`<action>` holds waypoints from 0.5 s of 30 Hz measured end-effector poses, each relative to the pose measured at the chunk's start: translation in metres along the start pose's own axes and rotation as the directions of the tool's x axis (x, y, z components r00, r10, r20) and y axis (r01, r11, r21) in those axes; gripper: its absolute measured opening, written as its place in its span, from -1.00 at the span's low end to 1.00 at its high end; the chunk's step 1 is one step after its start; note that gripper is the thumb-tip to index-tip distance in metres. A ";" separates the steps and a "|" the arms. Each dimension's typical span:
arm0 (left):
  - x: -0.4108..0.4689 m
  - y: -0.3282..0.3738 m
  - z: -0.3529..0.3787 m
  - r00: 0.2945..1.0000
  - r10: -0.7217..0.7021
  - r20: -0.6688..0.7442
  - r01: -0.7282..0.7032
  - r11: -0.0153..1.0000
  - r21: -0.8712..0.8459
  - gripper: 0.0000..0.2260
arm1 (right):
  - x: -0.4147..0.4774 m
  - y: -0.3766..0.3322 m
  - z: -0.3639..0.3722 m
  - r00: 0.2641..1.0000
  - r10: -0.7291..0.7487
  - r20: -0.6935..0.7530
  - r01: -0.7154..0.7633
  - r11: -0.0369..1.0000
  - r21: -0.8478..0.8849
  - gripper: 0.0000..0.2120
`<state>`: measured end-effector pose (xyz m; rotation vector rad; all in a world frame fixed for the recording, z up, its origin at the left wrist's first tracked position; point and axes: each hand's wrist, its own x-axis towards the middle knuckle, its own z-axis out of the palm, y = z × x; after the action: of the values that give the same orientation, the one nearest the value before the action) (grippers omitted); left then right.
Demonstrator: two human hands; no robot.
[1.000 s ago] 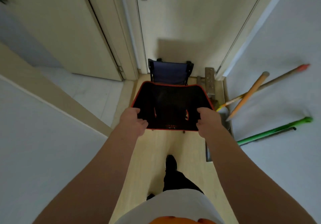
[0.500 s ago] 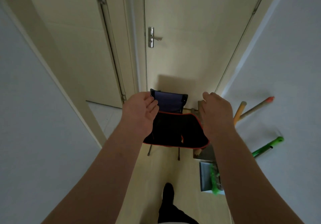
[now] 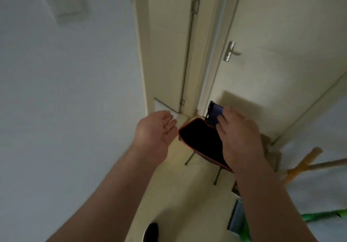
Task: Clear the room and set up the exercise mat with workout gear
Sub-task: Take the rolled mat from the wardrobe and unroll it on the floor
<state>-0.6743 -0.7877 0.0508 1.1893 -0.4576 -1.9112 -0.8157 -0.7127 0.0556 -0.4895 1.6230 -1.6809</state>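
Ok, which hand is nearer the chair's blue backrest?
Right. In this view the right hand covers part of the blue backrest; the left hand is open, off to the left of the black seat, clear of it.

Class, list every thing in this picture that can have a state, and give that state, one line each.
Chair, unfolded, standing on the floor before the door.
Door, shut, handle level.
Left hand, open, palm up, empty.
Right hand, open, in front of the chair; contact unclear.
Wooden poles, leaning on the right wall.
Green pole, low by the same wall, blurred.
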 end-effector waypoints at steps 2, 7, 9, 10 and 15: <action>-0.024 -0.003 -0.023 0.996 0.058 -0.061 -0.059 0.998 -0.017 -0.69 | -0.012 0.012 0.003 0.997 -0.012 0.080 0.014 1.000 -0.016 -0.64; -0.091 -0.011 -0.096 0.953 0.172 -0.251 -0.195 0.978 -0.070 -0.75 | -0.073 0.033 0.041 0.955 0.102 0.278 -0.063 0.987 -0.148 -0.78; -0.121 -0.009 -0.125 0.924 0.209 -0.322 -0.254 0.961 -0.106 -0.76 | -0.101 0.041 0.060 0.927 0.141 0.349 -0.088 0.982 -0.165 -0.79; -0.136 -0.008 -0.139 0.906 0.230 -0.354 -0.286 0.951 -0.114 -0.75 | -0.115 0.047 0.069 0.907 0.149 0.393 -0.085 0.981 -0.177 -0.77; -0.215 0.003 -0.220 0.793 0.305 -0.528 -0.466 0.861 -0.203 -0.74 | -0.209 0.060 0.117 0.781 0.152 0.605 0.014 0.965 -0.261 -0.73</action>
<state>-0.4352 -0.5944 0.0675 1.1837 -0.0950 -1.2131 -0.5804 -0.6376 0.0575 -0.9853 1.3240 -1.0786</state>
